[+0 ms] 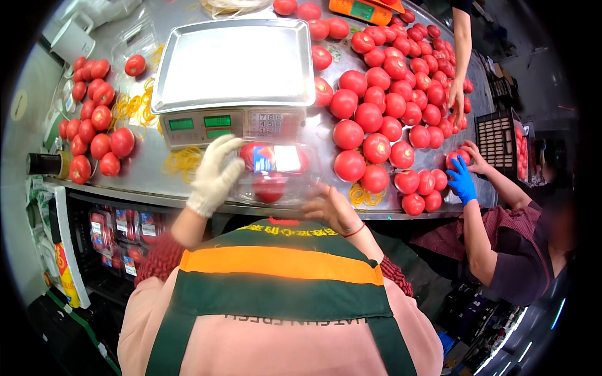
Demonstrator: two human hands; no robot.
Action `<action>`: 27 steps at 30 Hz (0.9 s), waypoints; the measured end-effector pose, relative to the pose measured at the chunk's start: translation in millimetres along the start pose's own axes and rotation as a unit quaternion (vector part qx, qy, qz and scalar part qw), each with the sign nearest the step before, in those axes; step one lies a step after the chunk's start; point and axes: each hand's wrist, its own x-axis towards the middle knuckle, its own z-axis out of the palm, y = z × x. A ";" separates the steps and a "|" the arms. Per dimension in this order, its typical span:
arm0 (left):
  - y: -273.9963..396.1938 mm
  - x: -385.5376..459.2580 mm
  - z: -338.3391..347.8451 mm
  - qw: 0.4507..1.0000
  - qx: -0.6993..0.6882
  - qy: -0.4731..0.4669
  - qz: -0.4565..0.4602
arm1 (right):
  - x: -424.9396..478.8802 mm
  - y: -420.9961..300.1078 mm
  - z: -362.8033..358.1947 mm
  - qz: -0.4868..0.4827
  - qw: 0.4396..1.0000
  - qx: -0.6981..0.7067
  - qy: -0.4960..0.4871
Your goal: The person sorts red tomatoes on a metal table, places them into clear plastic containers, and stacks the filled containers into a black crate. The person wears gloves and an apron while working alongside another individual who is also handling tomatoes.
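A clear plastic clamshell box (pixel 291 181) of tomatoes lies before me on the metal table, near its front edge. A colourful label and a white label are on its lid. At the box's left side is my left hand (pixel 212 174) in a white knit glove, fingers apart; whether it touches the plastic is unclear. My bare right hand (pixel 331 209), blurred, is by the box's near right corner with its fingers spread and a red cord on the wrist. Just behind the box stands a digital scale (pixel 277 124) with a bare steel pan (pixel 235 63).
Loose tomatoes (pixel 369 117) cover the table's right side; more tomatoes (pixel 101 117) lie left. Yellow rubber bands (pixel 184 162) lie by the scale. A co-worker's blue-gloved hand (pixel 462 181) touches a tomato; another person's arm (pixel 461 56) reaches in. Packed boxes (pixel 124 230) sit below left.
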 end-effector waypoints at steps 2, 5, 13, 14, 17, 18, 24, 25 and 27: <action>5.0 -28.1 5.1 0.992 -0.013 -0.020 -0.127 | -1.1 -2.0 1.5 0.011 0.999 0.034 0.002; 13.9 -40.7 7.0 0.943 -0.120 -0.085 -0.299 | 9.5 2.7 6.8 0.005 0.997 -0.079 0.022; 19.5 -38.3 16.3 0.872 -0.437 0.074 -0.207 | 17.2 12.2 32.1 -0.145 0.980 -0.062 -0.118; 28.8 -31.8 30.4 0.784 -0.576 0.038 -0.228 | 17.8 21.4 32.8 -0.167 0.978 -0.069 -0.103; 30.7 -17.8 64.2 0.619 -0.751 0.032 -0.229 | 9.4 9.3 44.7 -0.276 0.916 -0.282 -0.065; 31.0 -9.0 66.8 0.605 -0.767 0.023 -0.213 | 2.9 3.9 36.8 -0.324 0.856 -0.402 -0.032; 19.9 11.7 62.0 0.542 -0.815 -0.145 -0.145 | -30.3 2.1 -59.9 -0.232 0.576 -0.705 0.342; 21.9 12.6 66.1 0.551 -0.808 -0.150 -0.147 | -27.3 5.6 -66.3 -0.216 0.557 -0.715 0.363; 34.7 11.3 70.7 0.633 -0.733 -0.135 -0.210 | -29.4 8.3 -71.6 -0.217 0.586 -0.693 0.359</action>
